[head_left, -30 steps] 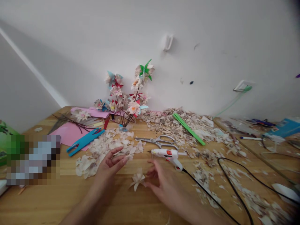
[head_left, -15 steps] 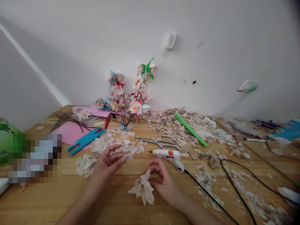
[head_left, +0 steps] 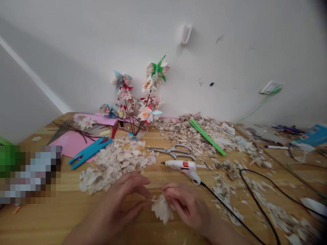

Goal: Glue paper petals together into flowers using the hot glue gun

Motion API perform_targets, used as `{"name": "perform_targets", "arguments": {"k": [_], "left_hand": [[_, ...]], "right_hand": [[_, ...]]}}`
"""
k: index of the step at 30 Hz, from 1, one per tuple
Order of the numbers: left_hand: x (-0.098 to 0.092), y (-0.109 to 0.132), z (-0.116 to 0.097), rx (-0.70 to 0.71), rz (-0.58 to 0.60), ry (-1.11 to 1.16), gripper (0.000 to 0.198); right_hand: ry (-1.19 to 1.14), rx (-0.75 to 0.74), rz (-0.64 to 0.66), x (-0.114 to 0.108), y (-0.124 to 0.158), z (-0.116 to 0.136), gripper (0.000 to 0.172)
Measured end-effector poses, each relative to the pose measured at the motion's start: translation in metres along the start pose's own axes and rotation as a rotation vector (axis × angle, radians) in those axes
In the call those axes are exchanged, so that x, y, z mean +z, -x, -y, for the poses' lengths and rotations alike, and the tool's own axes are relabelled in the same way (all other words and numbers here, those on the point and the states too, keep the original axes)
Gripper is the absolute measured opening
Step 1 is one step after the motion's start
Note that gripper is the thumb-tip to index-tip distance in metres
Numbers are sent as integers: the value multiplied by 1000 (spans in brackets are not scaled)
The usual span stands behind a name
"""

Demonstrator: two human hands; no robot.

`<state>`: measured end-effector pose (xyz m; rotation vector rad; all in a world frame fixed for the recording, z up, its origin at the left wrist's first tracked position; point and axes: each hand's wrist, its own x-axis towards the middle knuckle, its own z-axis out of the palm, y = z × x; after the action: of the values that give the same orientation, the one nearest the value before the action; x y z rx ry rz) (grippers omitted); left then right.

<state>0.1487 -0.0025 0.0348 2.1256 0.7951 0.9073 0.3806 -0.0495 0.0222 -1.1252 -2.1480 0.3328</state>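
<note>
My right hand (head_left: 187, 204) grips a pale cream flower (head_left: 162, 210) at its upper side, and the petals hang down below the fingertips. My left hand (head_left: 127, 197) is just left of the flower, thumb and fingers pinched on a small pale petal (head_left: 152, 198) at the flower's edge; the petal is partly hidden. Beyond the left hand lies a heap of loose pale petals (head_left: 114, 163). Past the right hand, a white glue gun (head_left: 182, 165) rests on its side, its nozzle pointing left, with silver scissors (head_left: 176, 150) behind it.
Finished flowers on brown stems (head_left: 145, 114) stand against the wall. A blue strip tool (head_left: 89, 152) and pink paper (head_left: 68, 144) are at left. A green strip (head_left: 208, 137) lies over scattered petal scraps (head_left: 178, 127). A black cord (head_left: 230, 214) runs across the right side.
My left hand has come down and right, bringing its petal to the flower. The flower has turned in my right hand and moved slightly right. The view has shifted a little.
</note>
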Motion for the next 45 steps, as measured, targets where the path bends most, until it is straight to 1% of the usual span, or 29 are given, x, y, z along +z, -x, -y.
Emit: {"name": "perform_targets", "arguments": {"k": [4,7,9,12,14,16,19,22,28,32,35,37,41,45], "left_hand": [[0,-2,-3,58,40,-68,46],[2,-4,-6,71,97,-60,43],[2,-5,-8,78,137,-44,45],[1,-6,-11,107,198,-69,49],[0,-7,-12,138,243,-127,51],[0,-7,-12,167,270,-199,52],[0,-9,-13,189,275,-279,52],[0,-10,-15,190,274,-279,52],[-1,-8,-16,118,293,-207,64],[-1,-3,-11,83,279,-180,65],[1,1,-5,57,274,-203,62],[2,4,-2,36,283,-219,64],[3,7,0,13,288,-216,74],[3,6,-3,36,259,-234,78]], "right_hand": [[42,-75,-4,-3,-2,3,25],[37,-84,28,-3,-4,6,24],[38,-88,46,-2,-5,7,24],[47,-135,-1,0,-6,6,22],[47,-169,-38,1,-6,5,23],[41,-176,-40,2,-7,5,24],[49,-145,0,1,-8,7,27],[74,-130,4,1,-8,9,31],[80,-189,-35,4,-4,2,22],[54,-155,-24,2,-4,4,21],[30,-110,-2,0,-7,7,22],[28,-94,-1,0,-7,8,23],[32,-112,-51,5,-3,1,20],[44,-154,-88,12,4,-8,27]]}}
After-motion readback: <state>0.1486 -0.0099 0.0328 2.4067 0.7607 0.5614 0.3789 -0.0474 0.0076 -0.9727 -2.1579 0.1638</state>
